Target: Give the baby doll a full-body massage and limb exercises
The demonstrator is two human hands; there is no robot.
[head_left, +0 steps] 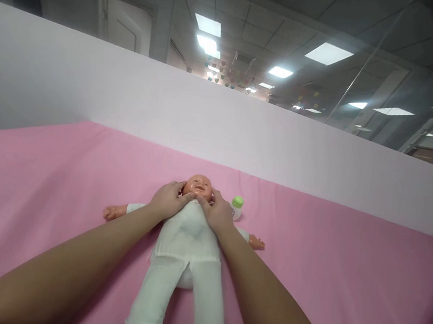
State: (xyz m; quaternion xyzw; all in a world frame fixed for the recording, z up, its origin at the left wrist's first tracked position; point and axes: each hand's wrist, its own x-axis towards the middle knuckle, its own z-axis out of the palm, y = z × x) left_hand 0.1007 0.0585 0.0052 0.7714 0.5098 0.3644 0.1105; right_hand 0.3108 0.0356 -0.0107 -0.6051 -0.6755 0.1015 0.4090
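A baby doll (192, 234) with a white cloth body lies on its back, its head (198, 185) at the far end and its arms spread out to both sides. Round the left side of its head and neck is my left hand (170, 198), with the thumb at the chin and the fingertips hidden behind the head. From the other side my right hand (217, 211) holds it the same way, thumb near the chin. A small clear bottle with a green cap (237, 202) lies just beyond my right hand.
The doll rests on a pink sheet (327, 251) with soft creases. A white low wall (221, 116) runs behind it. Above the wall appear glass panes, ceiling lights and a white door (124, 24).
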